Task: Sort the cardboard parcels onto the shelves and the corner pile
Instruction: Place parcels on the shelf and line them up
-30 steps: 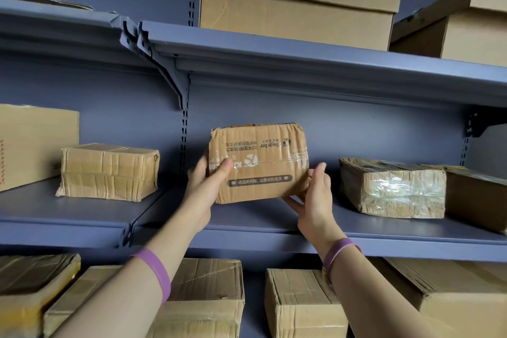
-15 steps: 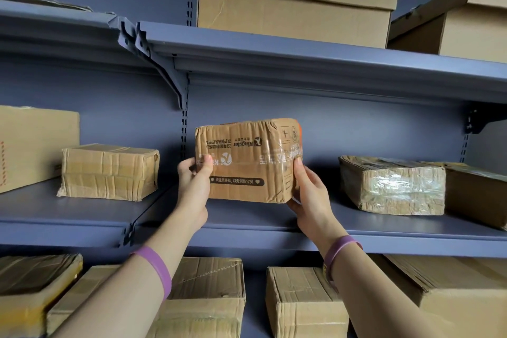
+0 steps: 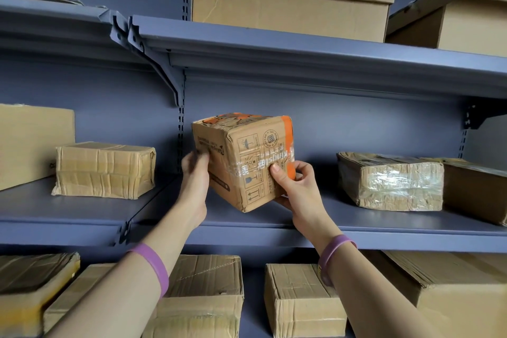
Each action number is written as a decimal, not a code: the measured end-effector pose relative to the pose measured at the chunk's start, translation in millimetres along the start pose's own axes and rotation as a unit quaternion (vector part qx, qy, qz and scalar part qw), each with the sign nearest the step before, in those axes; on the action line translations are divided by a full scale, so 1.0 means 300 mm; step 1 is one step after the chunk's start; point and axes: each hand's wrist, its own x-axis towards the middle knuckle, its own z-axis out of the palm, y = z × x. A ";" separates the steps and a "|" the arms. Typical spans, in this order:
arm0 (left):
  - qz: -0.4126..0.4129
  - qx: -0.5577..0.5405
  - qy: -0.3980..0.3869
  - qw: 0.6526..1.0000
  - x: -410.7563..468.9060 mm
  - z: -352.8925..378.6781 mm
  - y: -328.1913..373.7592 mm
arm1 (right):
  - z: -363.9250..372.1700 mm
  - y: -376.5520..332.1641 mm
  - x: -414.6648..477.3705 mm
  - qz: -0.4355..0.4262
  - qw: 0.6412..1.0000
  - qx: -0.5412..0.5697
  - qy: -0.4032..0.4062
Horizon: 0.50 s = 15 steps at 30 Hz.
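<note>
Two-handed: our left hand [image 3: 195, 175] at 9 o'clock, right hand [image 3: 292, 186] at 4, fingers [image 3: 275, 171] curled round the taped parcel [image 3: 247, 156], tilted above the middle shelf [image 3: 343, 221]. We judge it light, stiff, tape slick; grip edges.

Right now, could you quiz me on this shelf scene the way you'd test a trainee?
1. True or false: the orange-taped parcel lies flat on the middle shelf.
2. What holds it? A) one hand B) both hands C) nothing
3. Fill in: on that shelf, the plastic-wrapped parcel sits to its ____.
Key: 1 false, it is tilted. 2 B, the left hand and right hand both grip it. 3 right.
</note>
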 end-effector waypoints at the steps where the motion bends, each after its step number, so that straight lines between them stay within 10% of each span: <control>1: 0.002 0.007 -0.001 1.000 -0.007 -0.001 0.007 | 0.000 0.001 0.000 -0.003 1.000 0.002 0.000; 15: 0.070 0.132 -0.189 0.971 -0.053 0.016 0.009 | -0.004 0.028 0.018 -0.041 0.998 0.009 0.043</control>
